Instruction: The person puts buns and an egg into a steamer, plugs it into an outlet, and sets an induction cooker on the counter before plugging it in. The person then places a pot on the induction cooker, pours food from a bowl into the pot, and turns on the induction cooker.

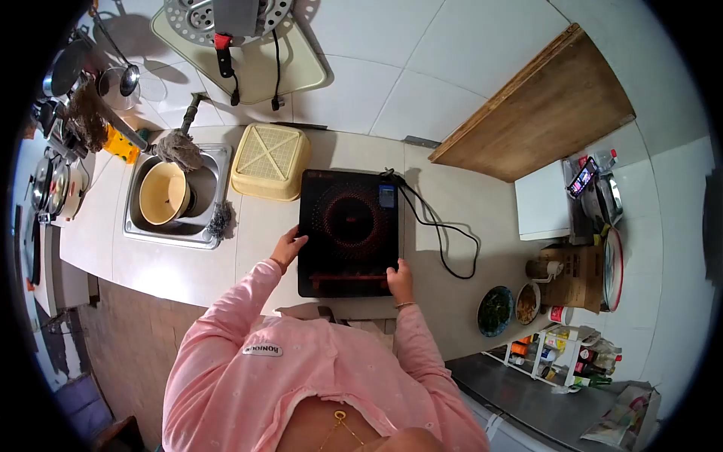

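Left hand [289,248] and right hand [400,280] grip the cooktop [350,218] by its sides; a hard tug could strain or snag its looped cord [478,242].

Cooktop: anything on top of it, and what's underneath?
The cooktop carries a blue label near its back right corner, and no pot. The left hand and right hand touch its edges. Whatever lies underneath is covered; only the surrounding counter shows.

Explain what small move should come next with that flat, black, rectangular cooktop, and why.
Perhaps slide the cooktop slightly toward the white tiled wall: the left hand and right hand hold its opposite sides, its near edge sits close to that of the pale counter, and space shows behind.
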Demonstrator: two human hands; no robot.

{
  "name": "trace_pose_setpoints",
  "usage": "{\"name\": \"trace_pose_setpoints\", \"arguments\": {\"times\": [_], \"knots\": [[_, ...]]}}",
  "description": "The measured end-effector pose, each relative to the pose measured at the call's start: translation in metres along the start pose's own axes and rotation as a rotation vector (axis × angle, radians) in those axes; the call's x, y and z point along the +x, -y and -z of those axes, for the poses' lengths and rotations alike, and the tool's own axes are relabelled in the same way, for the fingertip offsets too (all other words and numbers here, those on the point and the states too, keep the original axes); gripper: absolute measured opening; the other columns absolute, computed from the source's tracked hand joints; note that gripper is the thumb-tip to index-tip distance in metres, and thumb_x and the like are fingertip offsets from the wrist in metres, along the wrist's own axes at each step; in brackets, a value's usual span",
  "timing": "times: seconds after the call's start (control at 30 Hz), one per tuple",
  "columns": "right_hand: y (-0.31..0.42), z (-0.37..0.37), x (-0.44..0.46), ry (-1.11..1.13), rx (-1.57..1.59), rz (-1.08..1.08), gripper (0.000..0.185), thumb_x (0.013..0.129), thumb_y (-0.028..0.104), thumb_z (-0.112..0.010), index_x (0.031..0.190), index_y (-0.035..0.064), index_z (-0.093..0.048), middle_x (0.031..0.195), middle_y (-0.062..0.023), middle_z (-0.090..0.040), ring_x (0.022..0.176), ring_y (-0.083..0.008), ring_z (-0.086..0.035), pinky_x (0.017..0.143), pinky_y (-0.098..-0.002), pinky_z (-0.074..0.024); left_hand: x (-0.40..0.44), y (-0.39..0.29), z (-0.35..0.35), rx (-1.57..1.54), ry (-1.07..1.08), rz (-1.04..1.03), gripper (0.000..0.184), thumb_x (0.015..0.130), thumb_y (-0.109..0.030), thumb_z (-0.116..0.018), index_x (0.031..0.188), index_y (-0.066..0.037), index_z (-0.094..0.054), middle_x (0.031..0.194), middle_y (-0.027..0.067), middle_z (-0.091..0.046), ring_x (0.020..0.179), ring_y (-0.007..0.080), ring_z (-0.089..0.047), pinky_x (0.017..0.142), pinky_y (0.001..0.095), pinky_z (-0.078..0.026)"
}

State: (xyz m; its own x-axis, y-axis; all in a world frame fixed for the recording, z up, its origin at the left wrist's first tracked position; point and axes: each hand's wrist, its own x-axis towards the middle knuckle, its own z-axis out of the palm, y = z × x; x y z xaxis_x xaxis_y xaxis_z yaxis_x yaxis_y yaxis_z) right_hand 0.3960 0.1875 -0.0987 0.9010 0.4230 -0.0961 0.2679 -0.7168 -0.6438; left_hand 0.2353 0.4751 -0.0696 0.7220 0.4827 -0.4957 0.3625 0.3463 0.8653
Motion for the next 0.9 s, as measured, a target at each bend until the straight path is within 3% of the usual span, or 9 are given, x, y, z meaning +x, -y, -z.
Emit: {"name": "trace_pose_setpoints", "arguments": {"times": [0.17, 0.37, 0.43, 0.5, 0.6, 0.8, 0.83, 0.9], "knots": [[0.003, 0.006, -0.005, 0.027, 0.0, -0.002, 0.043, 0.076, 0.016, -0.054, 0.11, -0.0094, -0.052, 0.104, -0.0309, -0.056, 0.098, -0.0431, -0.053, 0.086, -0.0435, -0.0429, -0.006, -0.002, 0.003, 0.004, 0.004, 0.04, 0.052, 0.084, -0.015, -0.057, 0.133, -0.003, -0.04, 0.108, 0.0094, -0.058, 0.091, 0.0155, -0.054, 0.081, 0.0275, -0.043], [0.0, 0.023, 0.005, 0.097, -0.103, 0.009, 0.032, 0.076, 0.016, -0.053, 0.1, -0.0049, -0.056, 0.087, -0.0261, -0.06, 0.082, -0.0406, -0.058, 0.074, -0.0435, -0.0467, 0.009, 0.024, 0.001, 0.034, 0.041, -0.059, 0.053, 0.085, -0.012, -0.056, 0.134, -0.005, -0.039, 0.109, 0.0067, -0.058, 0.086, 0.0128, -0.053, 0.08, 0.0257, -0.043], [-0.003, 0.027, 0.009, 0.176, -0.095, -0.063, 0.034, 0.076, 0.017, -0.054, 0.1, -0.0061, -0.055, 0.092, -0.0284, -0.06, 0.09, -0.0421, -0.057, 0.078, -0.0454, -0.0459, 0.013, 0.027, -0.004, 0.04, 0.052, -0.146, 0.052, 0.086, -0.011, -0.055, 0.135, -0.005, -0.038, 0.11, 0.0036, -0.057, 0.083, 0.0106, -0.052, 0.076, 0.0243, -0.043], [-0.006, 0.027, 0.01, 0.201, -0.11, -0.079, 0.034, 0.076, 0.018, -0.054, 0.1, -0.0063, -0.055, 0.094, -0.0283, -0.059, 0.09, -0.0417, -0.057, 0.078, -0.0448, -0.046, 0.012, 0.029, -0.004, 0.083, 0.028, -0.114, 0.051, 0.086, -0.009, -0.055, 0.134, -0.003, -0.039, 0.114, 0.0059, -0.057, 0.089, 0.0126, -0.053, 0.081, 0.026, -0.043], [-0.011, 0.025, 0.013, 0.109, -0.135, 0.024, 0.028, 0.076, 0.019, -0.055, 0.092, -0.0035, -0.058, 0.079, -0.0222, -0.061, 0.074, -0.0393, -0.058, 0.069, -0.0423, -0.0466, 0.01, 0.03, -0.007, 0.149, -0.012, -0.125, 0.051, 0.084, -0.009, -0.055, 0.132, -0.001, -0.04, 0.112, 0.0082, -0.058, 0.088, 0.0141, -0.055, 0.08, 0.0263, -0.044], [0.006, 0.05, 0.063, 0.272, -0.25, 0.0, 0.023, 0.078, 0.02, -0.054, 0.093, 0.0048, -0.061, 0.086, -0.0173, -0.063, 0.081, -0.0358, -0.06, 0.071, -0.0419, -0.047, -0.003, 0.047, -0.002, 0.134, -0.047, -0.06, 0.048, 0.083, -0.008, -0.053, 0.128, 0.001, -0.044, 0.107, 0.0126, -0.059, 0.086, 0.0172, -0.057, 0.077, 0.0283, -0.047], [0.034, 0.063, 0.073, 0.212, -0.26, -0.058, 0.021, 0.079, 0.02, -0.053, 0.094, 0.0073, -0.061, 0.086, -0.0151, -0.063, 0.082, -0.0339, -0.06, 0.071, -0.0427, -0.0475, -0.006, 0.049, -0.001, 0.104, -0.055, -0.021, 0.048, 0.083, -0.008, -0.053, 0.128, 0.001, -0.043, 0.108, 0.013, -0.059, 0.086, 0.018, -0.057, 0.077, 0.029, -0.047], [0.042, 0.058, 0.105, -0.065, -0.222, 0.164, 0.022, 0.08, 0.016, -0.053, 0.097, 0.0031, -0.059, 0.093, -0.0167, -0.062, 0.088, -0.034, -0.058, 0.077, -0.0428, -0.0466, -0.014, 0.051, 0.002, 0.052, -0.072, 0.033, 0.048, 0.083, -0.008, -0.053, 0.129, 0.0, -0.042, 0.11, 0.0134, -0.058, 0.087, 0.0193, -0.058, 0.076, 0.0301, -0.048]]}}
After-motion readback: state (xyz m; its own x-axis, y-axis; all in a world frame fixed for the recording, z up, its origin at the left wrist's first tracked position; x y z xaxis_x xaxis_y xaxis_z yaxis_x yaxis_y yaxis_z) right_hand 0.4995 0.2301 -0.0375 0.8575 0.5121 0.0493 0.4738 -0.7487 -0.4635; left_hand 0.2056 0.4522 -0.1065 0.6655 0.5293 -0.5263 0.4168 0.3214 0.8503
